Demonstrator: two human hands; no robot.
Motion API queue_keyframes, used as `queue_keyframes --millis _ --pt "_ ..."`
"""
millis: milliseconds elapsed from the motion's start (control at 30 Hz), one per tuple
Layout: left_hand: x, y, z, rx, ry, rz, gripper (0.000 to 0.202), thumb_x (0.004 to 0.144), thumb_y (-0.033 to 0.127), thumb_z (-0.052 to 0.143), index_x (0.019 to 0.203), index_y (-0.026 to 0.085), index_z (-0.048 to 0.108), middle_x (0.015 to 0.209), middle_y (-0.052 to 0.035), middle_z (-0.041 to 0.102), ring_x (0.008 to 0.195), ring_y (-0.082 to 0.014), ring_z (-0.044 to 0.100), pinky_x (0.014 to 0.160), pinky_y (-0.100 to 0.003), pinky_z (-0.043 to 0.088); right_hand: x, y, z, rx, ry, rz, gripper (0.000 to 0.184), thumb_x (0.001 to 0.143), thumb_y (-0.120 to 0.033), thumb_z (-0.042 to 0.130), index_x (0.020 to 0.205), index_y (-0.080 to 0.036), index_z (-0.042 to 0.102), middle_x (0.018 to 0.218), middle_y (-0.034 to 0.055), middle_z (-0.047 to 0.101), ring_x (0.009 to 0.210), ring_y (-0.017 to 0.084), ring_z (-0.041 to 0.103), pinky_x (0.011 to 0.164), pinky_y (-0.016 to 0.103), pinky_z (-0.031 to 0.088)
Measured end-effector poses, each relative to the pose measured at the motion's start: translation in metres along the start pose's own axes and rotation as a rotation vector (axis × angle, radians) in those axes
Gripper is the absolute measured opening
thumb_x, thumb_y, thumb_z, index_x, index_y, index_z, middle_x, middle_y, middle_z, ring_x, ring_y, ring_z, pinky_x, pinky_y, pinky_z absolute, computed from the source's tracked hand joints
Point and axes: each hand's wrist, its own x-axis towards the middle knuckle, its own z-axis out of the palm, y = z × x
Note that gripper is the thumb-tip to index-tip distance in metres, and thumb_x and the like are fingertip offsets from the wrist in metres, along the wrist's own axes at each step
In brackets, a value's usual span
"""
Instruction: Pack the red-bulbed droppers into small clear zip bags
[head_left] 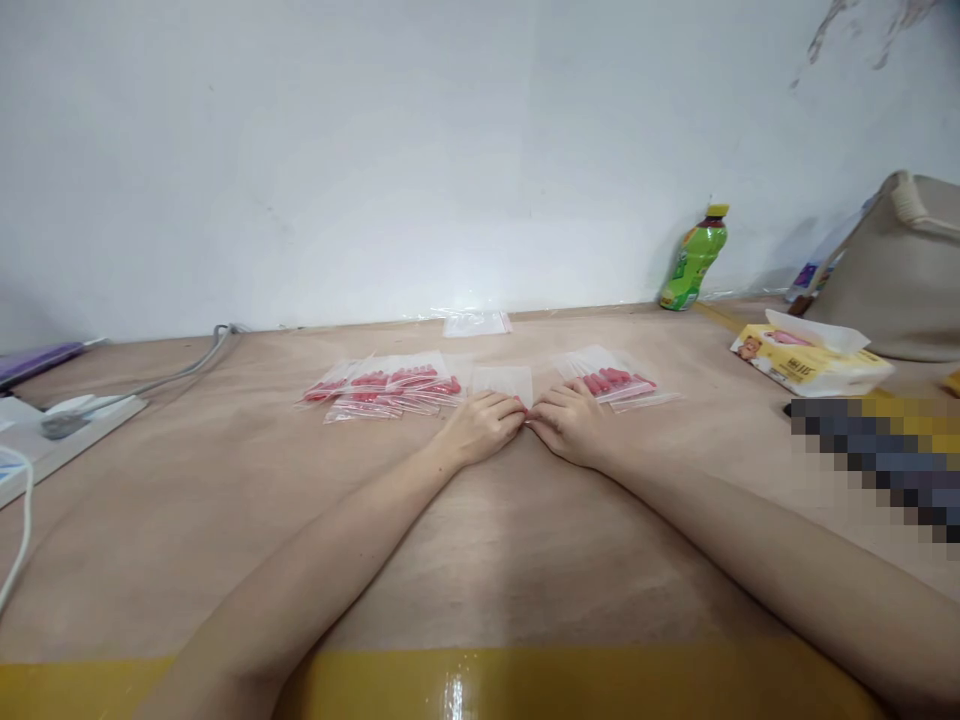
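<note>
My left hand [484,425] and my right hand [568,420] meet at the middle of the wooden table [225,500], fingertips pressed together on the lower edge of a small clear plastic bag [501,380]. Something red shows at the pinch. To the left lies a spread pile of clear bags with red pieces [382,388]. Just right of my right hand sits a smaller pile of the same bags [611,381]. Further back, near the wall, lies a stack of empty clear bags [476,323].
A green drink bottle [694,260] stands against the wall at the right. A yellow tissue pack [810,360] and a beige bag [900,270] sit at the far right. Cables and a power strip [82,410] lie at the left. Yellow tape [525,685] lines the near edge.
</note>
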Motion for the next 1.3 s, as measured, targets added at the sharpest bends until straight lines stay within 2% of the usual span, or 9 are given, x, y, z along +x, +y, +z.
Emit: queue_keyframes --millis 400,667,833,1067,1233,1300 --pt "0.002 -0.005 0.001 -0.007 0.016 0.006 0.018 0.086 0.015 0.046 0.075 0.015 0.059 0.078 -0.0033 0.066 0.073 -0.0147 0.061 0.069 -0.028 0.049 0.001 -0.002 -0.006 -0.003 0.004 0.029 0.017 0.083 -0.022 0.050 0.071 -0.016 0.060 0.072 0.0024 0.064 0.070 0.014 0.053 0.074 0.032 0.026" --pt "-0.018 -0.012 -0.018 0.008 0.031 -0.048 0.016 0.087 0.016 0.045 0.078 0.015 0.058 0.081 -0.0059 0.065 0.076 -0.0166 0.060 0.070 -0.031 0.049 -0.009 0.006 -0.011 0.015 0.025 0.084 0.017 0.082 -0.021 0.050 0.069 -0.016 0.059 0.071 0.0012 0.064 0.072 0.014 0.054 0.078 0.033 0.023" --pt "-0.030 -0.015 -0.030 -0.001 -0.019 -0.103 0.015 0.088 0.017 0.045 0.081 0.014 0.057 0.079 -0.0067 0.064 0.075 -0.0173 0.059 0.069 -0.031 0.048 -0.009 0.006 -0.015 0.020 0.015 0.078 0.017 0.082 -0.020 0.050 0.068 -0.017 0.059 0.070 0.0006 0.064 0.070 0.013 0.053 0.078 0.033 0.023" --pt "-0.037 -0.016 -0.028 -0.013 -0.029 -0.157 0.019 0.089 0.017 0.044 0.074 0.014 0.056 0.071 -0.0068 0.061 0.070 -0.0182 0.057 0.066 -0.031 0.047 -0.012 0.009 -0.018 0.003 0.007 0.048 0.018 0.084 -0.020 0.047 0.071 -0.017 0.059 0.074 0.0013 0.065 0.074 0.014 0.053 0.080 0.034 0.023" --pt "-0.041 -0.015 -0.024 -0.085 -0.019 -0.180 0.015 0.088 0.024 0.049 0.081 0.016 0.059 0.079 -0.0046 0.063 0.075 -0.0160 0.058 0.072 -0.030 0.047 -0.008 0.009 -0.015 -0.019 -0.019 0.029 0.015 0.084 -0.028 0.049 0.088 -0.018 0.060 0.095 0.0056 0.063 0.086 0.017 0.053 0.075 0.032 0.027" --pt "-0.040 -0.016 -0.026 -0.141 -0.030 -0.216 0.016 0.086 0.031 0.053 0.090 0.018 0.060 0.089 -0.0053 0.064 0.086 -0.0183 0.058 0.079 -0.033 0.046 -0.005 0.007 -0.012 -0.066 -0.044 0.006 0.014 0.085 -0.024 0.047 0.086 -0.017 0.059 0.096 0.0061 0.063 0.086 0.018 0.054 0.072 0.031 0.028"
